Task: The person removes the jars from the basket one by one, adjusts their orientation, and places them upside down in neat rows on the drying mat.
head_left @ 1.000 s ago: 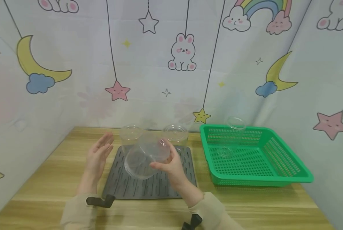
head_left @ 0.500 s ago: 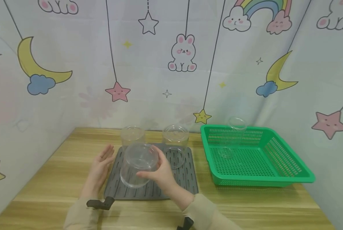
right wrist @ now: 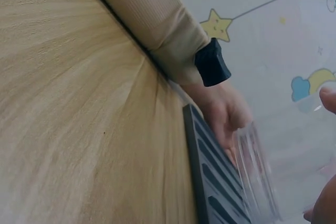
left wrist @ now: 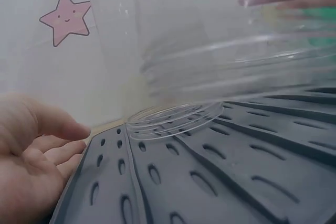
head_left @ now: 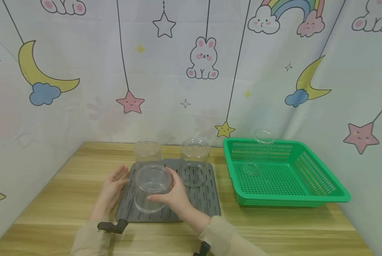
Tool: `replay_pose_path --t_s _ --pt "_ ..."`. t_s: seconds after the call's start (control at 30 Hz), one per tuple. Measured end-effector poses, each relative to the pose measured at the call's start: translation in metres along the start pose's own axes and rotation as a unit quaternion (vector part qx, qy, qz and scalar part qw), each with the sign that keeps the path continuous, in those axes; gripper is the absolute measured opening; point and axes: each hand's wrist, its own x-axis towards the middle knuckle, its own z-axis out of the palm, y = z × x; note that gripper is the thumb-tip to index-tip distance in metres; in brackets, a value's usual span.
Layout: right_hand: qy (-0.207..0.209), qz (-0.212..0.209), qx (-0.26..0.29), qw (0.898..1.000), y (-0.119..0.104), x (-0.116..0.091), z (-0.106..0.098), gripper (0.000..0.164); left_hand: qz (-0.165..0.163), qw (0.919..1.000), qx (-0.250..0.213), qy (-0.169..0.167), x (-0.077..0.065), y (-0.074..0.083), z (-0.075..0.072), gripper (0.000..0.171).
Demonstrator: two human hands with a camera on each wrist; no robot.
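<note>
While a printed backdrop (head_left: 165,81) hangs beyond the grey mat (head_left: 203,202), the wooden table (head_left: 274,227) bears that mat flat and extends past it on both sides. A green basket (head_left: 293,199) sits right of the mat, apart from it, presumably so both can be reached together. The mat's ribs and slots probably let air pass under whatever stands there. On its far part, the back left jar (head_left: 147,151) and the back right jar (head_left: 195,151) stand apparently mouth down, a stance that likely steadies them. Over the mat's near left part, the held jar (head_left: 150,181) also has its threaded mouth downward, seemingly just clear of the surface. Narrower, a tall clear cylinder (head_left: 262,151) stands in the basket, right of the mat; which end is up cannot be told. The right hand (head_left: 176,197), above the mat, grips the held jar's side between thumb and fingers, perhaps to leave its rim free. The left hand (head_left: 112,185), by the mat's left edge, has fingers loosely extended, holding nothing, perhaps as a guard.
</note>
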Motion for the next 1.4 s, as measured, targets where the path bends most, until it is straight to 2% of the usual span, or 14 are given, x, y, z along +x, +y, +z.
replay_pose_path --t_s 0.3,0.47,0.9,1.4 --pt "0.011 0.015 -0.056 0.998 0.007 -0.002 0.011 0.103 -0.015 0.9998 -0.007 0.007 0.002 -0.002 0.002 0.07" --pt "0.012 0.028 -0.06 0.998 0.007 -0.001 0.014 0.105 -0.021 0.9997 -0.009 0.013 0.002 -0.003 0.003 0.074" --pt "0.013 0.015 -0.096 0.995 0.008 0.0 0.021 0.108 -0.04 0.9987 -0.007 0.031 0.001 0.0 0.006 0.081" --pt "0.004 0.017 -0.111 0.994 0.006 0.001 0.025 0.111 -0.034 0.999 -0.008 0.028 0.003 0.001 0.005 0.08"
